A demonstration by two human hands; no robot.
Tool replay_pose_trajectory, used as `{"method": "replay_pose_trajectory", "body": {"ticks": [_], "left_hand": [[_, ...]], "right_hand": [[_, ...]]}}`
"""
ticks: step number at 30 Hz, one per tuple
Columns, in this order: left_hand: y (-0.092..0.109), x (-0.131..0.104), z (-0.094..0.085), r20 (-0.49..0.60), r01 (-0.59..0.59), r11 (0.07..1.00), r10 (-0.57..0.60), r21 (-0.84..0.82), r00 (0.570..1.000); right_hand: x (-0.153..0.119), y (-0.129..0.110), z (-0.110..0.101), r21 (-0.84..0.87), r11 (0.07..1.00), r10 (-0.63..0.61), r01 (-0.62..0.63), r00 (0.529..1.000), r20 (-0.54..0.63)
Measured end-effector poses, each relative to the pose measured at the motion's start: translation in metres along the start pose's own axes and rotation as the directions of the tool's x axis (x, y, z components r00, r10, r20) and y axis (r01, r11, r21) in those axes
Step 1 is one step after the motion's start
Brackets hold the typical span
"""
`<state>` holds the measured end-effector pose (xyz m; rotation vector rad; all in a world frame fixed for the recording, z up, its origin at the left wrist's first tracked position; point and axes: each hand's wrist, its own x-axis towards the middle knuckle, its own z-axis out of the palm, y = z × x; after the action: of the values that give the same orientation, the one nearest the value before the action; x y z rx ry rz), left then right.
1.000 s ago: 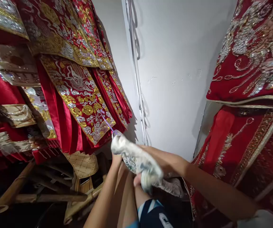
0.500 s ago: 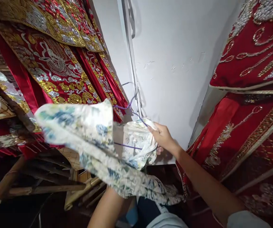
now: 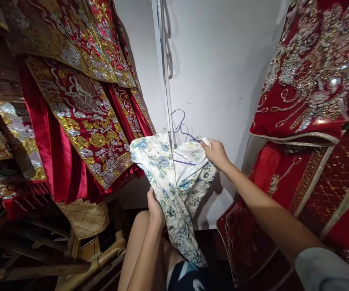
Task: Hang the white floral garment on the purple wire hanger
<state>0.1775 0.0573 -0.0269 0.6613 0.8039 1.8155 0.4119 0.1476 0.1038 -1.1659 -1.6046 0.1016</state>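
Observation:
A floral garment (image 3: 162,157), white with blue and green flowers, hangs on a purple wire hanger (image 3: 180,130) whose hook points up in front of the wall. My right hand (image 3: 216,154) is closed on the garment's right shoulder, close to the end of the hanger. Lower down, my left hand (image 3: 156,207) is at the garment's left edge, its fingers partly behind the cloth; what they grip there is hidden. The hanger's lower bar shows in the garment's open neckline. The lower part of the cloth trails down above my lap.
Red embroidered garments with gold and silver (image 3: 92,121) hang at the left, beaded red ones (image 3: 283,101) at the right. A metal strip (image 3: 166,72) runs down the white wall (image 3: 216,64). Bamboo furniture (image 3: 101,258) and a quilted beige bag (image 3: 85,216) are at lower left.
The garment's left shoulder has swung down and inward, and the cloth hangs more upright. The hanger's hook now stands up clearly. My left hand has come into view at the cloth's left edge.

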Motion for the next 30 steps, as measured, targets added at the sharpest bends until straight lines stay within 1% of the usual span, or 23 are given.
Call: {"method": "replay_pose_trajectory", "body": {"ticks": [2, 3, 4, 6, 8, 9, 10, 12, 13, 15, 17, 18, 20, 22, 24, 26, 28, 30], "left_hand": [[0.002, -0.002, -0.003, -0.058, -0.009, 1.000, 0.009, 0.001, 0.998], [0.001, -0.006, -0.006, -0.072, -0.022, 0.999, 0.025, 0.035, 0.997], [0.000, -0.012, -0.011, -0.066, -0.040, 0.995, 0.046, 0.088, 0.997], [-0.005, -0.023, -0.020, -0.022, -0.083, 0.976, 0.089, 0.204, 0.996], [-0.011, -0.033, -0.028, 0.008, -0.105, 0.958, 0.107, 0.267, 0.994], [-0.013, -0.037, -0.031, 0.003, -0.099, 0.954, 0.102, 0.285, 0.995], [-0.015, -0.039, -0.034, -0.012, -0.095, 0.950, 0.104, 0.297, 0.995], [-0.016, -0.040, -0.039, -0.029, -0.096, 0.943, 0.111, 0.319, 0.993], [-0.015, -0.039, -0.039, -0.025, -0.096, 0.939, 0.110, 0.331, 0.994], [-0.011, -0.036, -0.037, 0.015, -0.091, 0.927, 0.092, 0.365, 0.996], [-0.005, -0.034, -0.030, 0.062, -0.093, 0.911, 0.074, 0.402, 0.995], [-0.002, -0.035, -0.025, 0.082, -0.103, 0.903, 0.076, 0.417, 0.994], [0.003, -0.038, -0.017, 0.109, -0.114, 0.889, 0.073, 0.443, 0.991], [0.005, -0.044, -0.012, 0.108, -0.105, 0.878, 0.062, 0.468, 0.992], [0.005, -0.049, -0.012, 0.073, -0.096, 0.874, 0.069, 0.477, 0.995], [0.002, -0.053, -0.015, 0.040, -0.095, 0.875, 0.086, 0.474, 0.995], [-0.001, -0.055, -0.017, 0.032, -0.085, 0.880, 0.079, 0.468, 0.996], [-0.002, -0.055, -0.016, 0.047, -0.066, 0.896, 0.051, 0.440, 0.998]], "right_hand": [[-0.001, -0.008, 0.011, 0.012, 1.000, -0.019, 0.018, 0.998, 0.061], [-0.004, -0.013, 0.016, 0.012, 0.999, -0.031, 0.030, 0.994, 0.107], [-0.009, -0.019, 0.021, 0.005, 0.999, -0.045, 0.045, 0.986, 0.162], [-0.023, -0.029, 0.030, -0.029, 0.996, -0.077, 0.088, 0.960, 0.271], [-0.039, -0.037, 0.036, -0.077, 0.987, -0.109, 0.142, 0.937, 0.332], [-0.046, -0.038, 0.037, -0.095, 0.983, -0.121, 0.160, 0.937, 0.327], [-0.051, -0.038, 0.037, -0.105, 0.981, -0.127, 0.164, 0.946, 0.299], [-0.055, -0.031, 0.032, -0.100, 0.987, -0.108, 0.128, 0.976, 0.190], [-0.053, -0.024, 0.028, -0.088, 0.992, -0.085, 0.096, 0.989, 0.125], [-0.045, -0.009, 0.018, -0.055, 0.998, -0.031, 0.031, 0.999, 0.009], [-0.033, 0.007, 0.010, -0.020, 1.000, 0.021, -0.022, 0.998, -0.063], [-0.026, 0.013, 0.007, -0.001, 0.999, 0.044, -0.044, 0.996, -0.078], [-0.015, 0.021, 0.005, 0.042, 0.996, 0.080, -0.078, 0.995, -0.061], [-0.007, 0.024, 0.007, 0.096, 0.991, 0.089, -0.089, 0.996, -0.002], [-0.004, 0.023, 0.011, 0.148, 0.985, 0.081, -0.090, 0.995, 0.063], [-0.005, 0.021, 0.012, 0.176, 0.979, 0.084, -0.101, 0.991, 0.101], [-0.007, 0.019, 0.008, 0.179, 0.977, 0.095, -0.113, 0.990, 0.108], [-0.006, 0.018, 0.002, 0.155, 0.981, 0.102, -0.115, 0.991, 0.091]]}}
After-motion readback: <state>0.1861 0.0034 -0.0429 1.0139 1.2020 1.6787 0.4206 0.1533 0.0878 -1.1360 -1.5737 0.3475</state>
